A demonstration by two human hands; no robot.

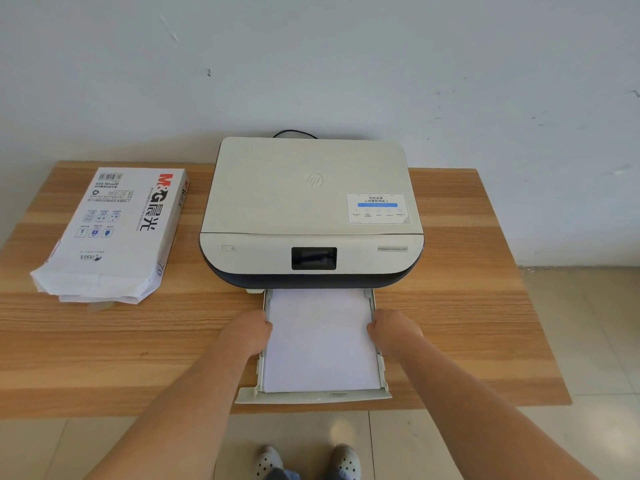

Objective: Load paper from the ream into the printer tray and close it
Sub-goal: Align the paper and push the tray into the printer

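My left hand (247,332) and right hand (393,329) curl against the tray (313,398) sides, paper (320,341) between, long axis pointing up-frame into the printer (311,209).

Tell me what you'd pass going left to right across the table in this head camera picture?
Ream of paper → left hand → paper in the pulled-out tray → right hand. The printer sits behind, overlapping these.
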